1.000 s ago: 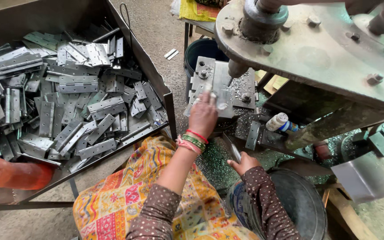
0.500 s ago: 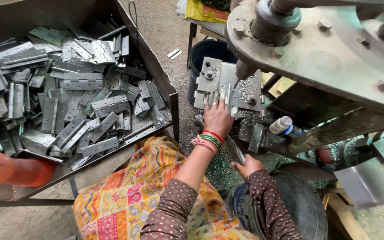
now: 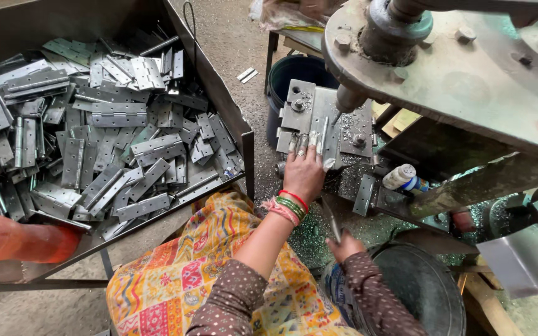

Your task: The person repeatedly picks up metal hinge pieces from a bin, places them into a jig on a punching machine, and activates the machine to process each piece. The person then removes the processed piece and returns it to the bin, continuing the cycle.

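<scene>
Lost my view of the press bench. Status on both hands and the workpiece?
Left hand flat on metal hinge piece on press bed. Right hand gripping thin rod, low by dark bucket. Press ram right above the left fingers.

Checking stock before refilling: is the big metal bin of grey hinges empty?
No, the large dark metal bin is heaped with flat grey steel hinges.

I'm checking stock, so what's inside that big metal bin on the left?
The metal bin holds a loose heap of flat grey metal hinges, lying at all angles. Whatever is beneath the top layers, and the bin's floor, is covered.
</scene>
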